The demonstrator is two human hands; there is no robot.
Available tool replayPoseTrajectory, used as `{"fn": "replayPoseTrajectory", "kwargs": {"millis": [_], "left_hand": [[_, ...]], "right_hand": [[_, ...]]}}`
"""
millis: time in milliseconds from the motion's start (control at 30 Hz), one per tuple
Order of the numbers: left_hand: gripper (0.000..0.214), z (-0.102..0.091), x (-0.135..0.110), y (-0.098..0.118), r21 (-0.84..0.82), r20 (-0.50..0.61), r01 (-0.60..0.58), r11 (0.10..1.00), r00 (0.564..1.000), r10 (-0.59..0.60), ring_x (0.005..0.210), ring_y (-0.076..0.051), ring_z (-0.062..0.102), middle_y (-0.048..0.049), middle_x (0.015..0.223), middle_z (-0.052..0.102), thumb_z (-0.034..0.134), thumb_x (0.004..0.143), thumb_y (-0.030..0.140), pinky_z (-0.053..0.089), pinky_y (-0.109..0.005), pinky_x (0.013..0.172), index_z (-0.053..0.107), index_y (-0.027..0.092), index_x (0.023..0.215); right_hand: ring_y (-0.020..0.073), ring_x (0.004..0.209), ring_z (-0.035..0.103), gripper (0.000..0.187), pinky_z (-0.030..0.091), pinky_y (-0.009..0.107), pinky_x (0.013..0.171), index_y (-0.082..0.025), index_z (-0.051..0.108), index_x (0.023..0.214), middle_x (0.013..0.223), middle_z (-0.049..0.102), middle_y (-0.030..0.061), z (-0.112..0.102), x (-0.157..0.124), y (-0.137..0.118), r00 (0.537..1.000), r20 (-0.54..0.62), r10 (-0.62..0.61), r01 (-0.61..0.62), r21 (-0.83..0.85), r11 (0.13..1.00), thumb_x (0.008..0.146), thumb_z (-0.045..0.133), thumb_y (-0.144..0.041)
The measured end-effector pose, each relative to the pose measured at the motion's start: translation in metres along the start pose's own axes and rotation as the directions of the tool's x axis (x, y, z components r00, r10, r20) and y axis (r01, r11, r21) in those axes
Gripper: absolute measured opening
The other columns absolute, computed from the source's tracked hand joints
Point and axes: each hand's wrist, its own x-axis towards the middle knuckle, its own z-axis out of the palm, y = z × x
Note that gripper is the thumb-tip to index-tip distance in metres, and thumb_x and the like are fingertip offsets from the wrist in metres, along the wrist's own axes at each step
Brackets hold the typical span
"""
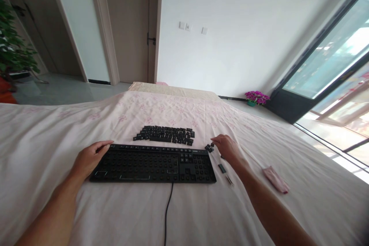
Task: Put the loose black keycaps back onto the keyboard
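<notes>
A black keyboard (135, 165) lies on the pale pink flowered cloth, most of its keycaps off; the top row and a small block of keys are still seated. My left hand (91, 157) is closed at its upper left corner, thumb along the edge. Past the far edge, loose black keycaps (165, 134) are laid out in rows. My right hand (227, 147) is beside a few loose keycaps (210, 147) off the upper right corner, its fingers drawn together; anything between the fingertips is too small to make out. A slim keycap puller-like tool (222, 168) with wire prongs lies below that hand.
A black cable (168, 211) runs from the keyboard toward me. At the right, a folded pink cloth (276, 179) rests on the cloth-covered surface (305, 207). Beyond are a door (127, 27), a white wall, magenta flowers (256, 97) and a green plant (13, 42).
</notes>
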Motion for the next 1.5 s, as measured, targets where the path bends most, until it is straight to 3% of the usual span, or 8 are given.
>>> {"fn": "replayPoseTrajectory", "kwargs": {"millis": [100, 333, 733, 1000, 1167, 1300, 1500], "left_hand": [[0.039, 0.000, 0.001, -0.002, 0.005, 0.012, 0.003, 1.000, 1.000, -0.003, 0.101, -0.023, 0.064, -0.0008, 0.110, 0.070, 0.048, 0.081, 0.047, 0.048, -0.029, 0.086, 0.070, 0.027, 0.107], [0.040, 0.002, 0.000, -0.002, -0.014, 0.006, 0.032, 0.999, 0.999, -0.032, 0.098, -0.022, 0.065, -0.0014, 0.108, 0.071, 0.048, 0.081, 0.049, 0.049, -0.029, 0.083, 0.069, 0.028, 0.107], [0.043, -0.001, -0.002, 0.004, -0.025, 0.000, 0.016, 1.000, 1.000, -0.016, 0.096, -0.022, 0.066, -0.0029, 0.105, 0.072, 0.048, 0.080, 0.049, 0.050, -0.028, 0.082, 0.069, 0.026, 0.108], [0.040, -0.001, -0.002, 0.004, -0.023, 0.000, 0.016, 1.000, 1.000, -0.016, 0.097, -0.021, 0.065, -0.0008, 0.106, 0.071, 0.049, 0.080, 0.048, 0.049, -0.027, 0.083, 0.070, 0.028, 0.107], [0.040, -0.001, -0.002, 0.004, -0.028, 0.002, 0.021, 0.999, 1.000, -0.021, 0.097, -0.021, 0.065, -0.0011, 0.105, 0.072, 0.049, 0.080, 0.048, 0.049, -0.026, 0.081, 0.070, 0.027, 0.107], [0.039, 0.000, -0.002, 0.003, -0.036, -0.004, 0.035, 0.999, 0.999, -0.035, 0.093, -0.021, 0.066, -0.0007, 0.103, 0.072, 0.050, 0.080, 0.047, 0.049, -0.026, 0.079, 0.070, 0.027, 0.106], [0.039, -0.001, -0.003, 0.006, -0.031, -0.008, 0.028, 0.999, 1.000, -0.028, 0.091, -0.020, 0.067, -0.0001, 0.103, 0.073, 0.050, 0.080, 0.046, 0.050, -0.024, 0.075, 0.071, 0.026, 0.106]], "right_hand": [[0.0189, 0.097, 0.056, 0.024, 0.038, 0.027, 0.079, -0.028, 0.073, 0.098, 0.098, 0.069, 0.0023, 0.007, 0.011, 0.013, 0.998, 0.067, 0.003, 0.002, -0.081, 0.997, 0.086, 0.052, -0.029], [0.0195, 0.094, 0.056, 0.019, 0.037, 0.029, 0.078, -0.028, 0.074, 0.090, 0.094, 0.069, 0.0035, 0.023, 0.018, 0.015, 0.990, 0.142, -0.024, 0.054, -0.216, 0.975, 0.083, 0.057, -0.027], [0.0212, 0.094, 0.061, 0.024, 0.041, 0.029, 0.076, -0.025, 0.073, 0.096, 0.097, 0.069, 0.0084, 0.027, 0.022, 0.010, 0.982, 0.187, 0.031, 0.015, -0.240, 0.971, 0.086, 0.051, -0.024], [0.0226, 0.093, 0.063, 0.027, 0.041, 0.030, 0.078, -0.020, 0.073, 0.093, 0.096, 0.070, 0.0104, 0.015, 0.021, 0.008, 0.976, 0.214, -0.029, 0.077, -0.219, 0.973, 0.086, 0.047, -0.018], [0.0194, 0.095, 0.062, 0.027, 0.041, 0.027, 0.079, -0.026, 0.069, 0.106, 0.100, 0.070, 0.0034, 0.001, 0.001, -0.015, 0.991, 0.121, -0.051, 0.057, -0.052, 0.997, 0.087, 0.049, -0.027], [0.0154, 0.086, 0.062, 0.021, 0.042, 0.025, 0.078, -0.026, 0.070, 0.096, 0.093, 0.070, -0.0001, 0.001, -0.034, -0.050, 0.981, 0.065, -0.185, 0.173, 0.160, 0.972, 0.085, 0.053, -0.028], [0.0149, 0.087, 0.060, 0.018, 0.043, 0.025, 0.081, -0.024, 0.070, 0.094, 0.090, 0.070, 0.0003, 0.015, -0.062, -0.078, 0.951, -0.007, -0.308, 0.302, 0.221, 0.927, 0.088, 0.053, -0.025]]}}
